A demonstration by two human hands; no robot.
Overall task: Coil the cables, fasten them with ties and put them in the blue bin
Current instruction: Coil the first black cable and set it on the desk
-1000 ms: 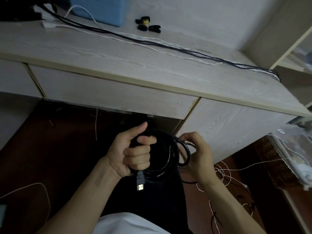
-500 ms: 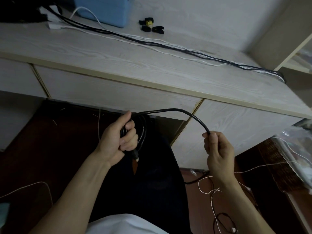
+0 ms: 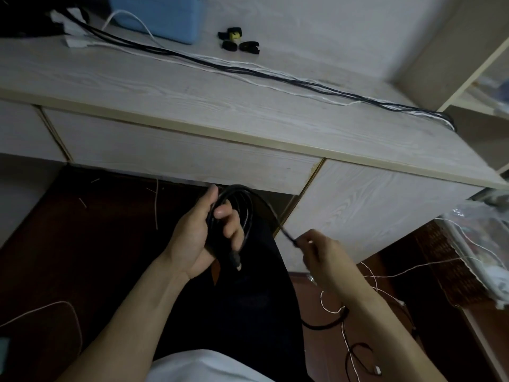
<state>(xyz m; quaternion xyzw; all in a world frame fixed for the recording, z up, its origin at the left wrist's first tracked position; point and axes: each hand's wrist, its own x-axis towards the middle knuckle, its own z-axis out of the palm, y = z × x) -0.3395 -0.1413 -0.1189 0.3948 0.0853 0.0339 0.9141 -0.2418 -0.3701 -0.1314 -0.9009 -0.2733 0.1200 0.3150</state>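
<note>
My left hand [image 3: 201,232] grips a coil of black cable [image 3: 245,205] below the desk's front edge; the cable's plug [image 3: 236,262] hangs down from the fist. My right hand [image 3: 322,252] pinches the same cable's free run just right of the coil, and the rest of it trails down to the floor. The blue bin [image 3: 162,15] stands at the desk's far left. Black cable ties [image 3: 238,41] lie right of the bin. A bundle of black and white cables [image 3: 275,75] stretches across the desktop.
The pale wooden desk [image 3: 192,106] has a drawer front above my hands. Thin white wires [image 3: 385,277] and a black cable loop [image 3: 358,357] lie on the dark floor at right. A shelf unit [image 3: 468,86] stands at far right.
My right hand has come back down and in toward the coil, laying the raised loop of cable against it. The left hand's fingers have loosened around the coil.
</note>
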